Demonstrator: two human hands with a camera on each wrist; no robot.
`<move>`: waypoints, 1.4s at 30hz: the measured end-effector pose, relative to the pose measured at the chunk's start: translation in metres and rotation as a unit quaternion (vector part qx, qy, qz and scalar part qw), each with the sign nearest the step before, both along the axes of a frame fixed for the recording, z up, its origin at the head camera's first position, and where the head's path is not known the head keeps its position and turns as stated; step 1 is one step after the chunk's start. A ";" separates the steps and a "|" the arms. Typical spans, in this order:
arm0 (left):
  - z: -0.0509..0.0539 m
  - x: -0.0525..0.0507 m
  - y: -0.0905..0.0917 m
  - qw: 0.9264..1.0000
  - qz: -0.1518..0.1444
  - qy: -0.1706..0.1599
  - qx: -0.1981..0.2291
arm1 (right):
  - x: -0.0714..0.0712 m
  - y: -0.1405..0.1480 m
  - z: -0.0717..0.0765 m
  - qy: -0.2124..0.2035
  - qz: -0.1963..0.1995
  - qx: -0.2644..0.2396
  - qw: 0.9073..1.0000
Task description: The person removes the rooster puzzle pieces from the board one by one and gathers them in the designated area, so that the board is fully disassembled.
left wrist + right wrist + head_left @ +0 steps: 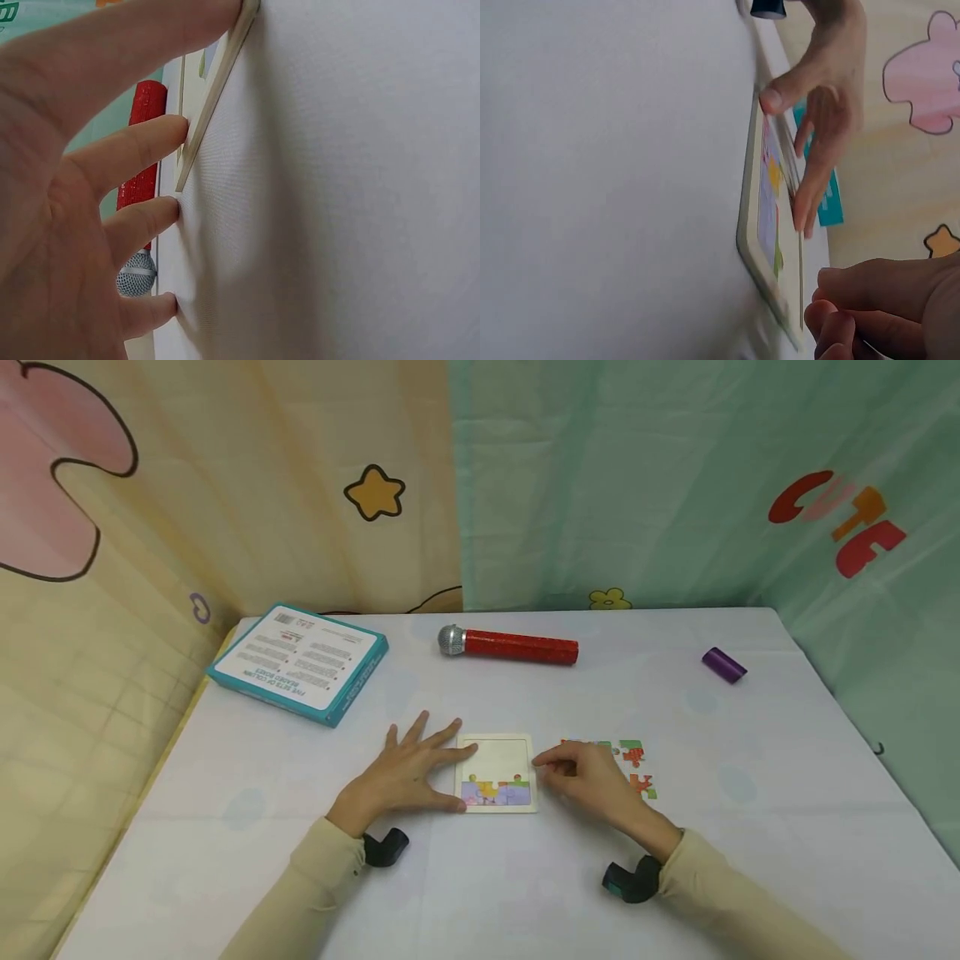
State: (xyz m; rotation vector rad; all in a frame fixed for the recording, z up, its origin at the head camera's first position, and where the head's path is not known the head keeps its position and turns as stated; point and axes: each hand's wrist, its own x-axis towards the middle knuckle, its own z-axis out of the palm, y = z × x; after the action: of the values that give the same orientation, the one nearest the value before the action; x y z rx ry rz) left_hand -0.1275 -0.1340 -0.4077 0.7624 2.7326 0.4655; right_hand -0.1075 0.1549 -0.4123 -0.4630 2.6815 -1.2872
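In the head view a small pale puzzle tray (497,737) lies flat on the table. Joined purple, yellow and green puzzle pieces (495,793) fill its lower part; its upper part is bare. My left hand (401,777) spreads its fingers at the tray's left side, thumb on the lower left corner and index fingertip over the left rim. My right hand (592,777) hovers by the right rim with fingers curled. Thumb and fingertips meet in the right wrist view, with no piece visible between them. Loose red and green puzzle pieces (632,752) lie beyond this hand, partly hidden by it.
A teal-edged box (300,660) lies at the back left. A red microphone (517,647) lies behind the tray, and a purple cylinder (724,666) at the back right. Patterned curtains (600,485) stand behind the white table (487,893).
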 end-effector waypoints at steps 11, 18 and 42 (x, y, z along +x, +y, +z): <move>0.001 0.000 0.000 1.000 0.001 0.007 0.005 | -0.003 -0.063 0.003 -0.001 0.083 0.011 0.996; 0.002 0.000 0.001 1.000 0.001 0.004 0.009 | -0.004 -0.069 -0.001 0.018 0.096 0.023 0.995; 0.002 0.000 0.002 1.000 0.005 0.003 0.004 | -0.003 -0.071 -0.005 0.018 0.074 -0.007 0.997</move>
State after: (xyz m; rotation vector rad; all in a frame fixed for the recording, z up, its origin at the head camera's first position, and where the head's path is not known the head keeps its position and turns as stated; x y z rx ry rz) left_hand -0.1278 -0.1324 -0.4057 0.7535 2.7436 0.4786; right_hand -0.1105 0.0837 -0.4172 -0.6779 2.6123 -1.2681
